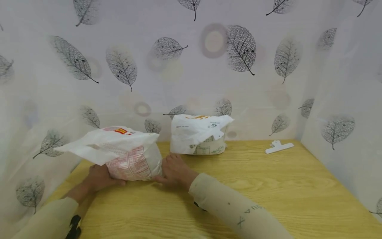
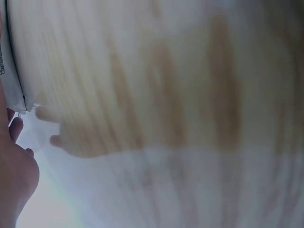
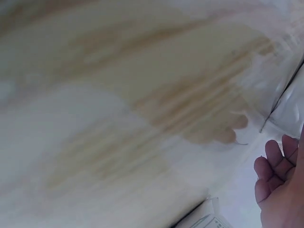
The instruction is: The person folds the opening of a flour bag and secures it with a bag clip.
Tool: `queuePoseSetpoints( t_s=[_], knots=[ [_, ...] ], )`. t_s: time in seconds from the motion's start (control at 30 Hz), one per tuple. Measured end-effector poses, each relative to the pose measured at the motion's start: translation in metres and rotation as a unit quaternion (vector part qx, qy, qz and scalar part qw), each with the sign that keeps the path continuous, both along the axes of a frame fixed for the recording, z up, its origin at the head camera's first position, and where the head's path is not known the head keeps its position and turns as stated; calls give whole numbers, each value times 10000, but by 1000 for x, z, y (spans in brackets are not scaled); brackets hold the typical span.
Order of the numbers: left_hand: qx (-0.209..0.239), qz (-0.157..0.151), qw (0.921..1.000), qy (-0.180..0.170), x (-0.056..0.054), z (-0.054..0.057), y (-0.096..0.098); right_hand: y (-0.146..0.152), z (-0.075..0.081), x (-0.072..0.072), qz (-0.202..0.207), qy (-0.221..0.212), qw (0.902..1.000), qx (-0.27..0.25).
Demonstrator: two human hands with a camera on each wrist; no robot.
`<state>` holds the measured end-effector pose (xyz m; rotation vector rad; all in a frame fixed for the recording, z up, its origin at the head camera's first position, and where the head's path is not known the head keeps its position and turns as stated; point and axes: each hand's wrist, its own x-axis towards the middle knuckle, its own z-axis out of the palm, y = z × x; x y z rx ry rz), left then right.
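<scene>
Head view: left hand (image 1: 101, 178) and right hand (image 1: 176, 170), fingers loosely relaxed, unclenched, are touching 1 red-printed bag (image 1: 134, 162), left; 1 green-printed bag (image 1: 198, 136) is standing far.

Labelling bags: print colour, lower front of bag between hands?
Pinkish-red print on white bag; clearest in head view.

The beige right sleeve (image 1: 234, 206) bears dark marks (image 1: 241, 221), apparently letters.
</scene>
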<state>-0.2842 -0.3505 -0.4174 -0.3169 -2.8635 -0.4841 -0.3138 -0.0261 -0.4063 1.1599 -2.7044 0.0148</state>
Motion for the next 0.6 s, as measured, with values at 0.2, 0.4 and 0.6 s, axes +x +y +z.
queuePoseSetpoints(
  t_s=[0.2,0.4,0.6],
  knots=[
    [26,-89,9999,79,2,-4,2,5,0,3,115,-31,9999,-96],
    [-32,-61,9998,196,5,-6,3,8,0,5,57,-29,10000,-58],
    [-80,-132,9997,163,2,-9,6,13,1,8,-67,-243,9996,-124]
  ],
)
